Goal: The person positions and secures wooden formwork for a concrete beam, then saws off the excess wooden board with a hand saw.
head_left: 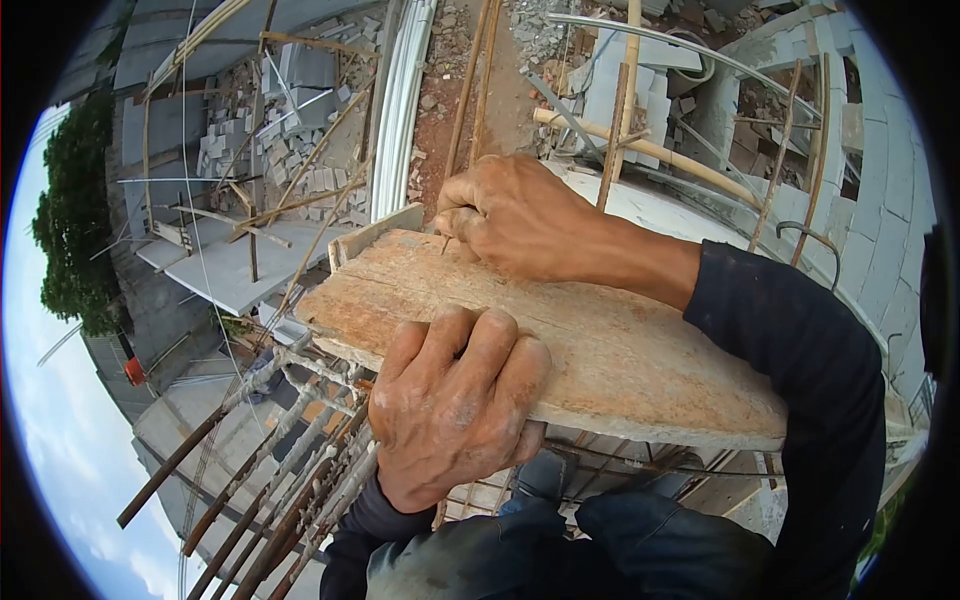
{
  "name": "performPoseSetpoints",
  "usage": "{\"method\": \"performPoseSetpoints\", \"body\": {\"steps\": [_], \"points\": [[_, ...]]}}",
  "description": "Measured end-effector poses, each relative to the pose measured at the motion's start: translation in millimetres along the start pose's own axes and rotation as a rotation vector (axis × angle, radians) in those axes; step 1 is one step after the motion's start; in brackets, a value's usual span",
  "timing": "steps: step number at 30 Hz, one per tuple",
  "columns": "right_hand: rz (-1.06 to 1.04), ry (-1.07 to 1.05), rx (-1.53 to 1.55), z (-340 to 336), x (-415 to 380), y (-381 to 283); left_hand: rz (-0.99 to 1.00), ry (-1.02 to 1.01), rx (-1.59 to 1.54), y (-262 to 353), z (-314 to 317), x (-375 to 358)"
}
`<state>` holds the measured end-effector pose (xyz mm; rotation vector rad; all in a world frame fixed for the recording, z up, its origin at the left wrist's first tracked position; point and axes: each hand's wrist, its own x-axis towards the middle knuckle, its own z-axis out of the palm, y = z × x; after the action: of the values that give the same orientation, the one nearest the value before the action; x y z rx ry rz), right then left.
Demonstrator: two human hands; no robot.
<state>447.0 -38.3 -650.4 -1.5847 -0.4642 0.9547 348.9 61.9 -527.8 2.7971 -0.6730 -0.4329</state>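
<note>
Dark cloth of the right sleeve arches over the right end of the board, hiding part of its edge. Wooden, worn and mottled tan, the board has fine cracks and a rough, pale lower edge. Below it, faded blue trousers are cut off by the bottom of the view. Left of the board, rust-brown bars, some crusted with pale mortar, run partly behind the left wrist. Beyond its far edge lie long, pale, smooth pipes, cut off at the top. The left hand, dusty, grips the board's near edge with bent fingers; its thumb is mostly hidden. The right hand is closed above the board's far left part, pinching a thin nail-like piece, its upper end hidden by the fingers. Under that end stands a short wooden strip.
</note>
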Motion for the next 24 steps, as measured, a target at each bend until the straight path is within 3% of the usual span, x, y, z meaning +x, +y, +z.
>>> {"method": "performPoseSetpoints", "body": {"steps": [2,5,9,14,17,24], "points": [[-0.053,0.182,-0.310,-1,6,18,-0.009,-0.019,0.010,1,-2,1],[-0.044,0.111,-0.412,-6,4,30,-0.005,0.005,0.016,0,1,1],[0.016,0.101,-0.373,4,8,38,-0.002,0.009,0.019,0,-1,2],[-0.053,0.084,-0.478,9,8,38,0.005,0.084,0.027,-1,8,-1],[-0.066,0.053,-0.466,10,12,42,0.002,0.016,0.033,0,1,1],[-0.075,-0.115,-0.242,-13,-26,-29,0.006,0.062,0.059,2,5,-1]]}}
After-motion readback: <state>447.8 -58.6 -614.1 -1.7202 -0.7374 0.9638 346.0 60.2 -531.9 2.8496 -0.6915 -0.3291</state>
